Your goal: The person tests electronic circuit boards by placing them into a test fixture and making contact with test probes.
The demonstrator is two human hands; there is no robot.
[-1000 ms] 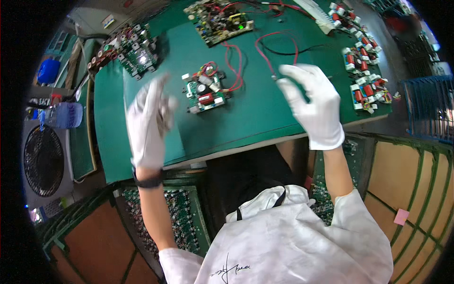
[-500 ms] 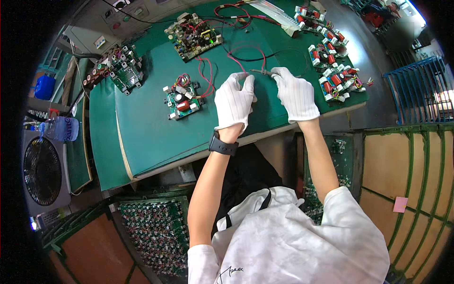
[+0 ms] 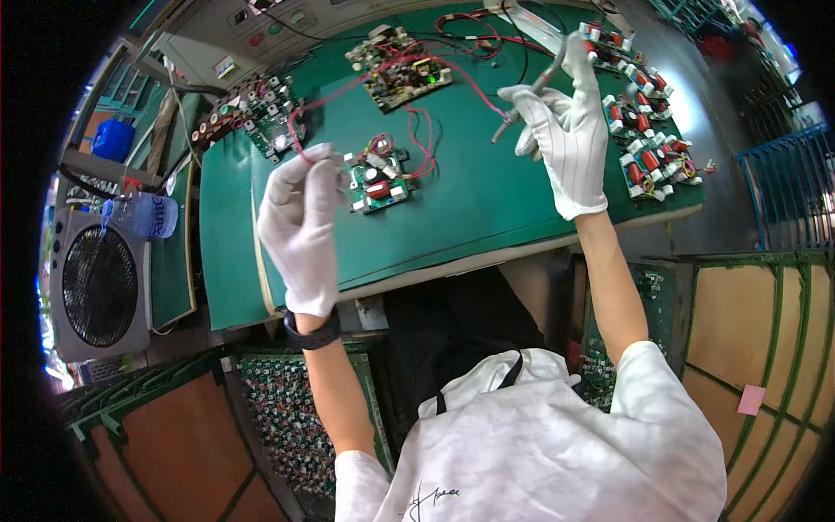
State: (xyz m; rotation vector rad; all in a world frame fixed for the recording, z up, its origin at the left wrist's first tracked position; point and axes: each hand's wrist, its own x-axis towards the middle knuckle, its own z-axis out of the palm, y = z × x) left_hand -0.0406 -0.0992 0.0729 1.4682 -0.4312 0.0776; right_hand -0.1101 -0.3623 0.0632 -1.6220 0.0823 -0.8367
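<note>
My left hand (image 3: 304,230), in a white striped glove, is closed with fingertips pinching a thin red wire (image 3: 326,96). That wire arcs up and away from the fingers over the bench. On the right, my gloved right hand (image 3: 570,143) grips a slim grey pen-like probe (image 3: 544,80), slanted between the fingers, its tip pointing down toward the bench. A red wire end reaches the probe near its lower part. Beside my left hand lies a small green circuit board (image 3: 380,193) with a red part, wired to a larger circuit board (image 3: 404,83) behind, where a green light glows.
More circuit boards stand at the left (image 3: 277,117) and along the right bench edge (image 3: 648,161). Leads and a white strip bundle (image 3: 531,26) lie at the back. A fan (image 3: 100,291) and a water bottle (image 3: 143,215) are left; a crate of boards (image 3: 291,426) sits below.
My hands have moved apart: the left went left and slightly down with the red wire, the right went up and right with the probe. The view has shifted a little.
</note>
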